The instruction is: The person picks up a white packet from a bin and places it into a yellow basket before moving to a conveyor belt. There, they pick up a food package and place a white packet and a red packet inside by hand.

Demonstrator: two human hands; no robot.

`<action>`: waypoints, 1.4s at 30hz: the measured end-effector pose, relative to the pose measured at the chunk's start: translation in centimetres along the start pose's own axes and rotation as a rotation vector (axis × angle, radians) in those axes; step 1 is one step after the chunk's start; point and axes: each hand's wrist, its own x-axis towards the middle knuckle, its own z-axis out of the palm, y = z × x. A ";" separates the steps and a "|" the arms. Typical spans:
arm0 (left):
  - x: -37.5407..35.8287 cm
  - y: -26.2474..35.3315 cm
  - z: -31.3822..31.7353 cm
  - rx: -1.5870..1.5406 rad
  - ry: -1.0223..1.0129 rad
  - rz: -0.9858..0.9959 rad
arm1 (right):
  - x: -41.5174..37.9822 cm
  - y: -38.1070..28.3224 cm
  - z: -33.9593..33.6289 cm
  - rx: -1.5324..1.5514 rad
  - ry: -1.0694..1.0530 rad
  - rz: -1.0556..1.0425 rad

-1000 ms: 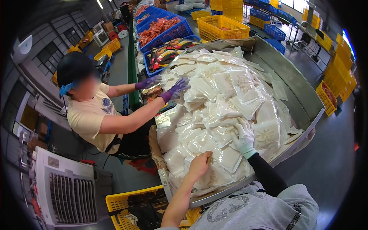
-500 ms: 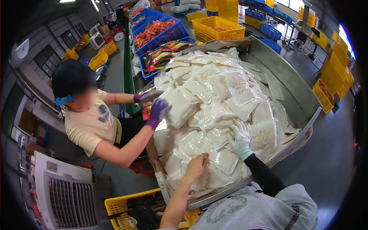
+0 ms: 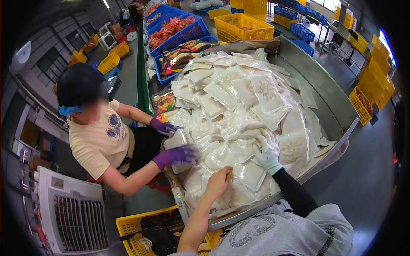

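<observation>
Clear packets with pale white contents (image 3: 245, 96) are heaped high in a metal bin in front of me. My left hand (image 3: 219, 182), bare, rests on the near side of the heap. Its fingers are curled in, and whatever they may hold is hidden. Farther right, my right hand (image 3: 268, 151) wears a white glove and lies on the packets with its fingers spread. A packet (image 3: 252, 176) with a glossy face lies between my two hands.
At the left, a co-worker's purple-gloved hand (image 3: 177, 156) is over a packet (image 3: 178, 138). The metal bin's wall (image 3: 318, 85) rises at the right. A yellow crate (image 3: 128, 224) stands below left; blue crates (image 3: 203, 32) line the back.
The co-worker's hands have come down and nearer along the left side of the heap, with packets shifted there. A colourful printed packet now shows. My own hands have hardly moved.
</observation>
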 end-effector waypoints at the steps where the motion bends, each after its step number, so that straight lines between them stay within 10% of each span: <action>1: 0.0 0.0 0.0 -0.001 -0.001 -0.002 | 0.0 0.0 0.1 0.000 0.001 0.003; 42: 0.0 0.3 -0.2 0.018 -0.030 -0.016 | -0.1 0.2 0.2 -0.005 -0.003 0.009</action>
